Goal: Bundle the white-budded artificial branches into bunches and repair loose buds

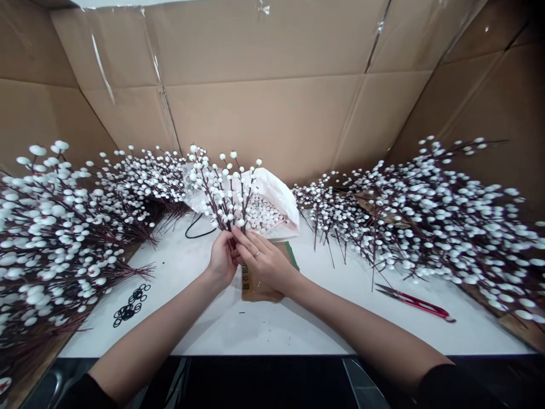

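We see the left hand (pixel 223 257) with its fingers curled shut round the lower stems of a white-berried bunch (pixel 230 217), which stands roughly upright over the middle of the desk (pixel 204 335). The right hand (pixel 266 260) closes on the same stems from its own side, fingers slanting across them; its thumb is hidden, so we cannot tell how hard it presses. We judge that holding low leaves the berry heads free to fan out uncrushed, while two hands let the stems be evened against one another.

Below the hands, toward us, we find a piece of brown card (pixel 255 291) lying flat, perhaps to mark or shield the working spot. Behind the bunch, toward the far edge, an open white bag (pixel 283 190) holds loose berries (pixel 266 215), its mouth turned our way, likely for easy reach.

Near the left edge, small black rings (pixel 126 312) lie in a loose cluster, probably spread for quick picking. Toward the near right corner we see red-handled snips (pixel 419 304), within the right arm's reach. Berry sprays crowd both sides: a left heap (pixel 55 216) and a right heap (pixel 451 210).
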Demonstrator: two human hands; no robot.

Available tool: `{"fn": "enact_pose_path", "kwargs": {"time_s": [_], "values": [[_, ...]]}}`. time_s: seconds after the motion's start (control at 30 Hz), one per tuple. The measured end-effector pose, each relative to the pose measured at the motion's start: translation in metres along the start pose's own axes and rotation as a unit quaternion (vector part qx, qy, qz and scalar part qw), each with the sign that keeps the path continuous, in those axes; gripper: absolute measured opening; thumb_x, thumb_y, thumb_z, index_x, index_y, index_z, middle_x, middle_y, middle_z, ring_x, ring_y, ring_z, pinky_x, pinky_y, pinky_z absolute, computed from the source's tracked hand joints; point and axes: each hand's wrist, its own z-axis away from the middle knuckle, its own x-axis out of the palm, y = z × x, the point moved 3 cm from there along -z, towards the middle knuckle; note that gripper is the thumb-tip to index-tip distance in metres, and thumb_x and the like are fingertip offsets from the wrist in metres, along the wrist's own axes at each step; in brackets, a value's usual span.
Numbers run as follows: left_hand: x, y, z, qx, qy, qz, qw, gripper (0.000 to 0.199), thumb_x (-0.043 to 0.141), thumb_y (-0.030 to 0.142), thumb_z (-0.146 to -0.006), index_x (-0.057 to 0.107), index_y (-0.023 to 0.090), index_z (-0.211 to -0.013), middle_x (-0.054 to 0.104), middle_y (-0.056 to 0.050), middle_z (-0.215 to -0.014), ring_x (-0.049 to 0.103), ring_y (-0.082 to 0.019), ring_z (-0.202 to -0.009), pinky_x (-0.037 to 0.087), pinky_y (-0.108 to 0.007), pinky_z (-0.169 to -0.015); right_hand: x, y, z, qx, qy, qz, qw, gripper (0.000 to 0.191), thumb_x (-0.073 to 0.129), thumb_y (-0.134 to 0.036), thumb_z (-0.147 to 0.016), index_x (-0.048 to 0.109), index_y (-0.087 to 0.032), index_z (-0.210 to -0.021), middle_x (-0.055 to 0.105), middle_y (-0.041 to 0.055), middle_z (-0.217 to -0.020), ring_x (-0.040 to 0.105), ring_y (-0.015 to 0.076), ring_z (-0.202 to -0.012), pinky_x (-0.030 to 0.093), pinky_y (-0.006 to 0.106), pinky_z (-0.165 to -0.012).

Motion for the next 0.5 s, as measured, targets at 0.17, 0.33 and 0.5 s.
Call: {"fn": "enact_pose_path", "kwargs": {"time_s": [0.17,0.33,0.5], "values": [[0.0035,-0.0003,0.0015,0.012,-0.001,-0.006,1.000,0.014,0.065,0.022,-0.070,0.054,0.015,-0.066,0.041,0.005,-0.051,0.035,-0.004,-0.040,0.021,-0.017,-0.036,-0.0024,0.0009,0.0031,0.007,0.015,-0.029,0.999,0.011,0.048,-0.009,-0.091,0.059,-0.013,-0.090,0.034,0.0179,-0.149,0.043,0.0286,-0.133,0.047,0.046,-0.104],[0.0046,0.0012,0.0011,0.012,-0.003,-0.003,1.000,0.009,0.062,0.022,-0.071,0.059,0.014,-0.073,0.044,0.005,-0.053,0.030,-0.003,-0.038,0.018,-0.018,-0.035,-0.0043,0.0024,0.0021,0.005,0.011,-0.020,1.000,0.011,0.050,-0.010,-0.091,0.057,-0.015,-0.085,0.033,0.0155,-0.150,0.046,0.0286,-0.131,0.048,0.047,-0.102],[0.0090,0.0018,0.0031,0.027,-0.015,-0.016,0.999,0.016,0.069,0.020,-0.066,0.055,0.014,-0.070,0.039,0.008,-0.051,0.030,-0.003,-0.039,0.018,-0.016,-0.037,-0.0029,0.0088,0.0034,0.018,-0.009,-0.008,1.000,0.015,0.045,-0.010,-0.092,0.059,-0.015,-0.088,0.032,0.0123,-0.151,0.046,0.0269,-0.130,0.047,0.046,-0.103]]}}
